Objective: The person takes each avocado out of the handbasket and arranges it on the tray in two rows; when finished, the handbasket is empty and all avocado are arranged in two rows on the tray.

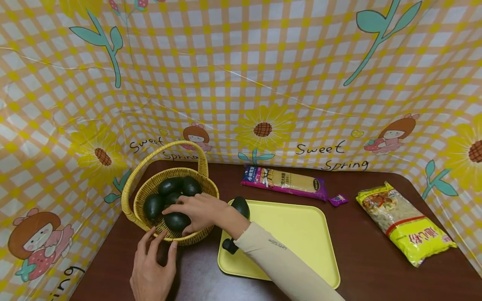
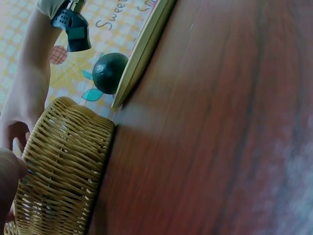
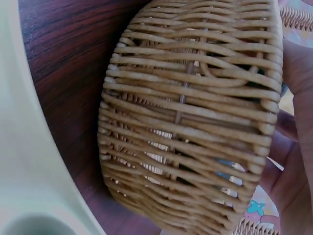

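Note:
A wicker basket (image 1: 129, 209) with a tall handle holds several dark green avocados (image 1: 153, 207). My right hand (image 1: 199, 211) reaches over its right side and grips the front avocado (image 1: 176, 221), thumb toward the near rim. In the right wrist view, the basket wall (image 3: 186, 117) hides most of that grip. At the near rim, my left hand (image 1: 152, 263) rests its fingertips, its fingers fairly straight and the thumb apart. The left wrist view shows only part of the left hand (image 2: 9, 178) beside the basket. Another avocado (image 1: 241, 205) lies at the yellow tray's upper left corner.
The yellow tray (image 1: 297, 238) lies right of the basket, beneath my right forearm. Behind it are a long purple noodle packet (image 1: 284, 183) and a small purple sachet (image 1: 338, 200). A yellow-and-clear food bag (image 1: 404, 223) lies at the right. Patterned cloth (image 1: 241, 83) surrounds the table's back and sides.

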`<move>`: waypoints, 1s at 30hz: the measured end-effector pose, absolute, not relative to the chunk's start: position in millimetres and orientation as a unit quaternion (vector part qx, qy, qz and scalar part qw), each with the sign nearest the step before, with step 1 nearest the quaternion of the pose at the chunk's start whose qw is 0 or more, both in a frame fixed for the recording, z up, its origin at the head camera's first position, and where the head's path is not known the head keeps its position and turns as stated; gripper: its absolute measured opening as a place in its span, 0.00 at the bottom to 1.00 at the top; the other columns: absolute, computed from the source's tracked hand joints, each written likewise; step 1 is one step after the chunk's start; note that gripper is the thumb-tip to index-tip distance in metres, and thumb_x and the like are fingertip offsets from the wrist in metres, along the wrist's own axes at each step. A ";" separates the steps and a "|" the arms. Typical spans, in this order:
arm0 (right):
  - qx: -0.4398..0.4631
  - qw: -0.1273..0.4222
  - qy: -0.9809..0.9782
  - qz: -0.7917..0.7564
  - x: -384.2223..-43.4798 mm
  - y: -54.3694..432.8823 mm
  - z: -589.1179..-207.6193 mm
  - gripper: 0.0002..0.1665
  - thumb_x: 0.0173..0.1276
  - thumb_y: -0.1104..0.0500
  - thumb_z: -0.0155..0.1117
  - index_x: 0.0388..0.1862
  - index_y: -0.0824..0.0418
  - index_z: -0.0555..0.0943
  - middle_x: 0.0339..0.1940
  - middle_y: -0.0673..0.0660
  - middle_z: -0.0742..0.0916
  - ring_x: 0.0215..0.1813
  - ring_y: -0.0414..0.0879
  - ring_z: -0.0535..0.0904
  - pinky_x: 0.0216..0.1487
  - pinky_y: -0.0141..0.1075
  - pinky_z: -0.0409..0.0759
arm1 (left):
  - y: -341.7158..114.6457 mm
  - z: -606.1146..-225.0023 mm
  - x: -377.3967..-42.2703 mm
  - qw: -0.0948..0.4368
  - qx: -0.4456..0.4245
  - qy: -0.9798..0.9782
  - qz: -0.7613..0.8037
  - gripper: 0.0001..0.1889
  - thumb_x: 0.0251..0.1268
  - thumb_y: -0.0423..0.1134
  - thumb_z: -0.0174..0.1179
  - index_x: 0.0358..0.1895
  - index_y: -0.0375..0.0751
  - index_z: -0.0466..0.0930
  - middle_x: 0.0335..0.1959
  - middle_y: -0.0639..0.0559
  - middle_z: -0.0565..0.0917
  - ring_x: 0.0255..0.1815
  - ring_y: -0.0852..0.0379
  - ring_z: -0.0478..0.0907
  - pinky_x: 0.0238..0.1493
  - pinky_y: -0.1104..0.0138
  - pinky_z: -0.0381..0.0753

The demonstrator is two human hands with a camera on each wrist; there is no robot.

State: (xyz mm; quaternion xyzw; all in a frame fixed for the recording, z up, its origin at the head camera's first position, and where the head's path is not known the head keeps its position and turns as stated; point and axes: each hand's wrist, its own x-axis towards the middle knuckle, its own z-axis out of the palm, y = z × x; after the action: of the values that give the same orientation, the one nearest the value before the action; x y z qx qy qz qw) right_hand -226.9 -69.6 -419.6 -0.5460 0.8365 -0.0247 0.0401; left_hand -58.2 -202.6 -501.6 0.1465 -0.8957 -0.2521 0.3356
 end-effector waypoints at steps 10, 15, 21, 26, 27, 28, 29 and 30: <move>-0.545 0.026 0.836 -0.064 -230.7 -56.9 -421.1 0.48 0.69 0.35 0.78 0.84 0.33 0.67 0.70 0.52 0.81 0.30 0.38 0.79 0.36 0.31 0.82 | -201.8 -500.9 -58.3 0.339 0.150 -0.893 -0.255 0.19 0.68 0.47 0.77 0.58 0.45 0.90 0.68 0.45 0.81 0.53 0.38 0.85 0.33 0.37 0.84; -0.539 0.027 0.838 -0.080 -230.7 -52.3 -419.9 0.48 0.69 0.35 0.77 0.84 0.34 0.68 0.69 0.52 0.82 0.24 0.36 0.75 0.33 0.30 0.79 | -201.5 -501.0 -58.8 0.337 0.152 -0.893 -0.257 0.19 0.68 0.47 0.77 0.58 0.45 0.90 0.68 0.46 0.81 0.52 0.38 0.85 0.34 0.37 0.84; -0.536 0.021 0.838 -0.094 -231.0 -47.0 -420.7 0.48 0.68 0.34 0.78 0.84 0.35 0.69 0.68 0.51 0.82 0.24 0.36 0.74 0.31 0.28 0.76 | -200.8 -501.4 -59.6 0.343 0.150 -0.891 -0.258 0.19 0.66 0.47 0.78 0.57 0.45 0.90 0.67 0.45 0.82 0.51 0.38 0.85 0.32 0.39 0.84; -0.535 0.015 0.838 -0.103 -232.2 -41.6 -421.8 0.48 0.68 0.35 0.78 0.84 0.37 0.69 0.66 0.52 0.83 0.23 0.36 0.74 0.29 0.29 0.75 | -200.7 -501.2 -60.3 0.343 0.151 -0.890 -0.260 0.19 0.66 0.47 0.78 0.57 0.45 0.90 0.67 0.45 0.82 0.51 0.38 0.85 0.31 0.39 0.84; -0.534 0.014 0.839 -0.105 -232.5 -40.5 -421.9 0.48 0.68 0.34 0.78 0.83 0.37 0.70 0.66 0.52 0.83 0.23 0.35 0.74 0.29 0.29 0.76 | -200.7 -501.0 -60.3 0.342 0.152 -0.890 -0.260 0.19 0.67 0.47 0.78 0.57 0.45 0.90 0.67 0.45 0.82 0.51 0.38 0.85 0.31 0.38 0.84; -0.533 0.016 0.839 -0.109 -232.5 -39.3 -421.6 0.48 0.68 0.35 0.79 0.83 0.37 0.70 0.66 0.52 0.83 0.23 0.35 0.74 0.29 0.29 0.76 | -200.7 -500.9 -60.2 0.342 0.153 -0.890 -0.261 0.19 0.67 0.47 0.78 0.57 0.45 0.90 0.67 0.45 0.82 0.51 0.38 0.85 0.31 0.38 0.84; -0.531 0.017 0.840 -0.113 -232.5 -38.1 -421.4 0.49 0.67 0.35 0.79 0.83 0.37 0.70 0.66 0.53 0.83 0.23 0.35 0.74 0.30 0.29 0.76 | -200.7 -500.8 -60.1 0.341 0.153 -0.890 -0.261 0.19 0.67 0.47 0.78 0.57 0.45 0.90 0.67 0.45 0.82 0.51 0.38 0.85 0.31 0.38 0.84; -0.528 0.019 0.841 -0.117 -232.7 -36.9 -421.5 0.49 0.67 0.35 0.79 0.83 0.37 0.70 0.66 0.52 0.83 0.23 0.35 0.75 0.31 0.30 0.77 | -200.7 -500.6 -60.0 0.341 0.154 -0.890 -0.262 0.19 0.67 0.47 0.78 0.57 0.45 0.90 0.67 0.45 0.82 0.51 0.38 0.85 0.31 0.38 0.84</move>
State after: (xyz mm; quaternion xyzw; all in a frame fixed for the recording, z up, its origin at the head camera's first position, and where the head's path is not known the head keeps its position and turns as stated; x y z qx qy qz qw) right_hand -232.7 -36.9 -421.5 -0.5281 0.8409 -0.1170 0.0189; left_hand -60.0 -200.7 -500.6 0.1537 -0.8895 -0.2619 0.3413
